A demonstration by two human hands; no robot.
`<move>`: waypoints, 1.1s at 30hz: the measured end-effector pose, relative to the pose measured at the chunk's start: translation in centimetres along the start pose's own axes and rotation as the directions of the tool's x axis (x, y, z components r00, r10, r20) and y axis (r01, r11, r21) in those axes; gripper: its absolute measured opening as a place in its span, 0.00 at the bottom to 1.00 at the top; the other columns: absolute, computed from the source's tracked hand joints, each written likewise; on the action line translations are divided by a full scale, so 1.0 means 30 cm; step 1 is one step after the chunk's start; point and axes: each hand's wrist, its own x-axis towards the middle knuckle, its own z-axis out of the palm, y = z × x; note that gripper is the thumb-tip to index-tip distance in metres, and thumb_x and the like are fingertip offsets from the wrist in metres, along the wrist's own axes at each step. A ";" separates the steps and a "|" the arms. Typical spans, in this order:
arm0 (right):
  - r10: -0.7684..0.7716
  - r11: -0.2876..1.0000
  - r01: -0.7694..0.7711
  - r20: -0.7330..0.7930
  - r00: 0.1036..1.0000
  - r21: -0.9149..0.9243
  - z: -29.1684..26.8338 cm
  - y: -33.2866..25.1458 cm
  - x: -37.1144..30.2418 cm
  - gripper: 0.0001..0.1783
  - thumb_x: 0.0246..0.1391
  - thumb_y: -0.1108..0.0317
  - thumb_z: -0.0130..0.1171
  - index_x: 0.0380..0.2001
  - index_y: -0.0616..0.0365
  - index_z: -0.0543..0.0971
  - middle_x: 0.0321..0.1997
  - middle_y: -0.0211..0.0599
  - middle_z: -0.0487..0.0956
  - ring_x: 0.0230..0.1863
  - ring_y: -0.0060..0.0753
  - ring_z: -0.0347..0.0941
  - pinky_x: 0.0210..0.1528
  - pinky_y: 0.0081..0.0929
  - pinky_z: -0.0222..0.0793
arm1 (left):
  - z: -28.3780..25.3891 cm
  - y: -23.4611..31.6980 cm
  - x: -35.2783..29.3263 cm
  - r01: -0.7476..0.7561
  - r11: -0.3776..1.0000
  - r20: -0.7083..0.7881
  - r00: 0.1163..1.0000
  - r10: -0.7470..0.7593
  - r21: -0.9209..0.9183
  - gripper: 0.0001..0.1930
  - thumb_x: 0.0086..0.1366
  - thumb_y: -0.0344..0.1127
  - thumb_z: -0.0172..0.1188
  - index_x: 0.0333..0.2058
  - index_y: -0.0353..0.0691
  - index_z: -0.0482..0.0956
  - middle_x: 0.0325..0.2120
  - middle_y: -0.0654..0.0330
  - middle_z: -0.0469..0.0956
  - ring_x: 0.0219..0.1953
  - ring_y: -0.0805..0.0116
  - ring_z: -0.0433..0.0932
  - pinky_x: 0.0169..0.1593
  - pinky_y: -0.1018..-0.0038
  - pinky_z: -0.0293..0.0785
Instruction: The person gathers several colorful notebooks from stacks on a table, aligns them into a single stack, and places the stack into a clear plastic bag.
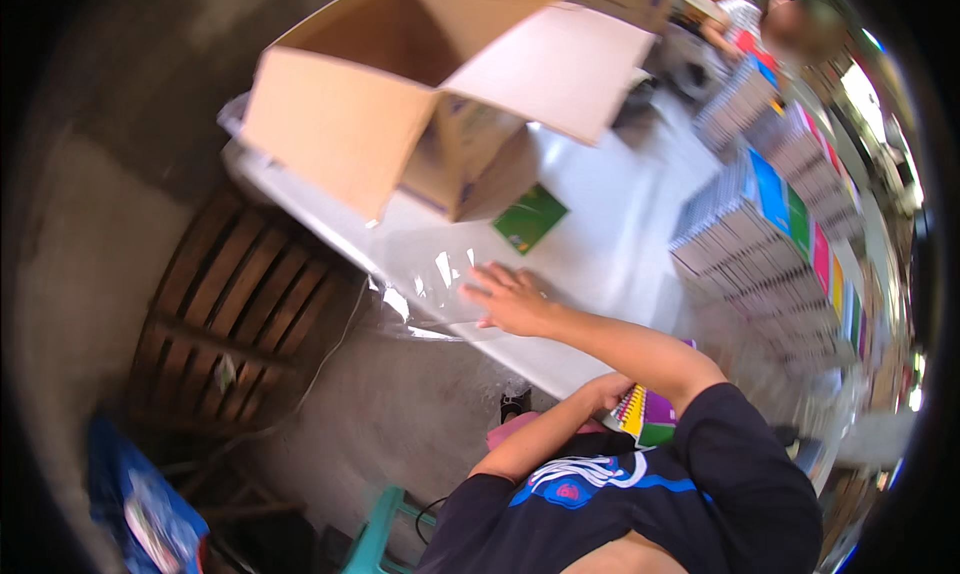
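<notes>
Close to my body, my left hand [608,390] is closed on a few spiral notebooks [655,414] with yellow, purple and green covers, partly hidden by my right arm. My right hand [508,299] reaches across to the left with its fingers spread, over clear plastic film [430,284] at the table's edge. Whether the fingers touch the film I cannot tell. Just beyond that hand, a green notebook [532,218] lies flat on the white table [600,264], against an open cardboard box [335,124] with its flaps folded out.
Several tall stacks of spiral notebooks [745,224] stand along the right side of the table. Another person [740,24] is at the far right. A slatted wooden piece [230,314] stands left of the table, with a teal plastic stool [375,534] and a blue bag [140,494] nearer.
</notes>
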 end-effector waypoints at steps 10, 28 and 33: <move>0.674 0.472 -0.427 -0.003 0.738 0.771 -0.578 0.442 -0.549 0.09 0.52 0.64 0.58 0.33 0.55 0.83 0.29 0.35 0.80 0.30 0.26 0.74 0.34 0.25 0.69 | 0.052 0.114 -0.099 0.066 0.998 0.012 0.998 -0.066 0.016 0.24 0.49 0.34 0.61 0.46 0.32 0.71 0.36 0.51 0.79 0.35 0.61 0.80 0.43 0.67 0.78; 0.877 0.184 -0.575 -0.398 -0.271 0.798 -0.261 0.176 -1.521 0.34 0.52 0.76 0.58 0.62 0.57 0.60 0.61 0.39 0.60 0.54 0.36 0.67 0.47 0.27 0.73 | 0.160 0.198 -0.181 -0.597 0.802 -0.263 0.778 0.571 -0.026 0.29 0.45 0.41 0.56 0.46 0.32 0.70 0.36 0.51 0.78 0.36 0.57 0.79 0.42 0.66 0.78; 0.698 0.329 -0.442 -0.530 -0.481 0.835 -0.272 0.147 -1.546 0.35 0.51 0.78 0.58 0.62 0.55 0.60 0.62 0.38 0.57 0.52 0.34 0.68 0.46 0.26 0.73 | 0.127 0.161 -0.114 -0.547 0.837 -0.266 0.805 0.530 0.013 0.27 0.45 0.40 0.57 0.44 0.32 0.72 0.35 0.51 0.78 0.37 0.57 0.79 0.44 0.65 0.77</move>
